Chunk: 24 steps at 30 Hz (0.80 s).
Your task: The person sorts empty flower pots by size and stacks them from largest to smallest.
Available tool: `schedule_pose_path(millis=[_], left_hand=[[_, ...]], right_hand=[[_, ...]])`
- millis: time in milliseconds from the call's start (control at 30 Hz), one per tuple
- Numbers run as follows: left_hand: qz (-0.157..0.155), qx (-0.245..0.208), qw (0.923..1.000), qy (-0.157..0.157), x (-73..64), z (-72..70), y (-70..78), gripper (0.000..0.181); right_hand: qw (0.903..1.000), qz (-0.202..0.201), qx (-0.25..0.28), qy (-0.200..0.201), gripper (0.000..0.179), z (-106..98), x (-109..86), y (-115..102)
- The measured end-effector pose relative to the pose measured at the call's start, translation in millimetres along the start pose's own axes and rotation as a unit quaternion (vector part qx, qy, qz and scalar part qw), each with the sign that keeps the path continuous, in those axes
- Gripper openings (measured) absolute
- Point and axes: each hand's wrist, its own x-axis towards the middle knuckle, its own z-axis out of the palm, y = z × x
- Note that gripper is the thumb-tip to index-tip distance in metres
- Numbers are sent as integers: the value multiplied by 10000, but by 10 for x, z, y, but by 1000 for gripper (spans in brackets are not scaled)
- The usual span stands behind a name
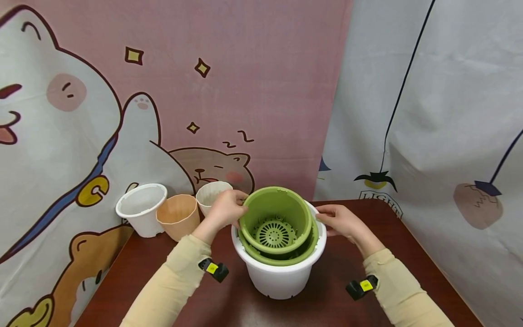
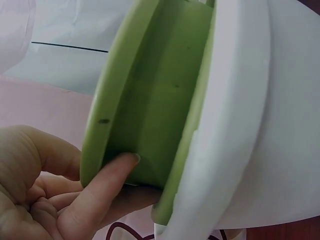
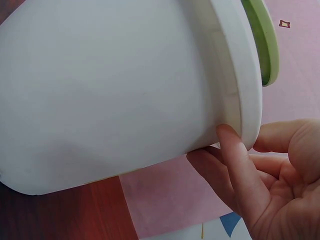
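A large white flower pot (image 1: 279, 279) stands upright on the table, with two green pots nested inside it. The smaller green pot (image 1: 277, 204), slotted in its base, is raised and tilted above the larger green pot (image 1: 282, 262). My left hand (image 1: 227, 208) pinches the smaller pot's rim at its left side; in the left wrist view its wall (image 2: 155, 100) shows between rim and larger pot. On the opposite side, my right hand (image 1: 341, 219) grips the white pot's rim. The right wrist view has fingers (image 3: 235, 165) beneath that rim.
Left of the nested pots, at the back of the brown table (image 1: 339, 290), stand a smaller white pot (image 1: 143, 222), a peach pot (image 1: 178, 215) and a cream pot (image 1: 212, 188). Printed cloth (image 1: 265, 113) hangs behind and along the right side.
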Motion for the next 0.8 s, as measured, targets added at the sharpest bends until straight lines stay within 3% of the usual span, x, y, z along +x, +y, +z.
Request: schedule_pose_path(millis=[233,800], left_hand=[[98,104,9999,-13,26,24,-34,35],[-9,241,9997,-76,79,104,-55,38]], right_hand=[[10000,8,-14,2,43,0,-3,-3],[10000,-1,-1,2,44,-1,-3,7]])
